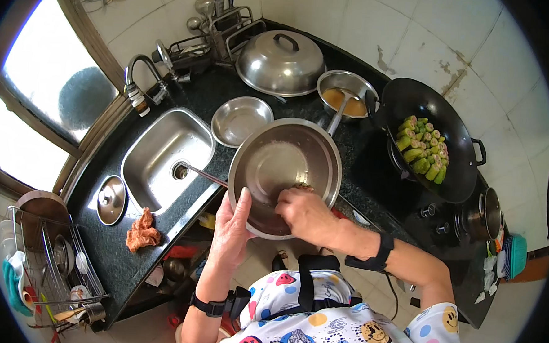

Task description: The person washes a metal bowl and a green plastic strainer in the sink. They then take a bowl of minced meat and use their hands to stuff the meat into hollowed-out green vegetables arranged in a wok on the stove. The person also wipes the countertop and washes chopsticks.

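Observation:
A large stainless steel bowl (274,167) is held tilted over the counter's front edge, its inside facing up. My left hand (235,216) grips its lower left rim, thumb inside. My right hand (302,212) is inside the bowl with bent fingers around a small brownish thing (303,187), mostly hidden, perhaps a scrubber. Chopsticks or a thin utensil (204,173) reach from under the bowl over the sink (140,164). Behind the bowl lies a smaller steel dish (242,122). A steel bowl (349,77) beside it holds brown liquid and a ladle (337,116).
A black wok (456,176) with stuffed green vegetable pieces (422,149) stands on the stove at right, near a steel pot (489,213). A domed lid (280,64) lies at the back. A small lid (112,200), an orange cloth (143,232) and a dish rack (45,271) are at left.

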`<state>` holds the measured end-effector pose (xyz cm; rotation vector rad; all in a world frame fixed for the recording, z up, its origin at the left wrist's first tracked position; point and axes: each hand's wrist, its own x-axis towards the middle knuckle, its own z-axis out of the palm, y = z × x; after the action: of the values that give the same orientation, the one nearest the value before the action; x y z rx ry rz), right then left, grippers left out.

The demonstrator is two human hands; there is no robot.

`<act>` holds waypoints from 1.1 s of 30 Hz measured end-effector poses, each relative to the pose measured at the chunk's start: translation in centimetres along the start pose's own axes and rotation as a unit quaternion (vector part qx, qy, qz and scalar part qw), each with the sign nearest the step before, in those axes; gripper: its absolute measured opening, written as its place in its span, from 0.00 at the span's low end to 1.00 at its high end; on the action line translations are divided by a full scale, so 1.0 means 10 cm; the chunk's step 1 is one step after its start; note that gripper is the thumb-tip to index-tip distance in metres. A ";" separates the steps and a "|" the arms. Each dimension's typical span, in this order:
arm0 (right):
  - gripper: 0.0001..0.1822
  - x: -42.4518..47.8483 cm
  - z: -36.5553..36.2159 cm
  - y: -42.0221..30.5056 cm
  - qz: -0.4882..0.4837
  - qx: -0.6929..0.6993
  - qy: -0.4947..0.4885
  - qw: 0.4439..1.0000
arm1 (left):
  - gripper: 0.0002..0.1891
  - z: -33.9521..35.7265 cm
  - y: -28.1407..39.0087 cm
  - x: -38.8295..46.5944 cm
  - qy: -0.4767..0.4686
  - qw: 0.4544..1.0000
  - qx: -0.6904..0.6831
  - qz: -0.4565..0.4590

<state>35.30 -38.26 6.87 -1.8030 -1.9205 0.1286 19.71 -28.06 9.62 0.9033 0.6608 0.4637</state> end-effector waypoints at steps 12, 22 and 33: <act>0.16 -0.07 -0.19 0.15 0.082 0.001 -0.025 0.996 | 0.24 0.07 -0.02 0.01 -0.011 0.999 0.040 0.028; 0.08 -0.14 0.11 0.39 0.102 0.015 0.018 0.994 | 0.24 0.01 -0.22 0.02 0.013 0.999 0.041 0.001; 0.07 -0.04 -0.03 0.36 0.253 0.404 0.030 0.878 | 0.25 -0.07 -0.23 -0.02 0.015 1.000 0.013 -0.009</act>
<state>38.70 -38.26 5.62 -1.6000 -1.0306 0.8954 19.30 -29.07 7.43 0.9163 0.7024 0.4540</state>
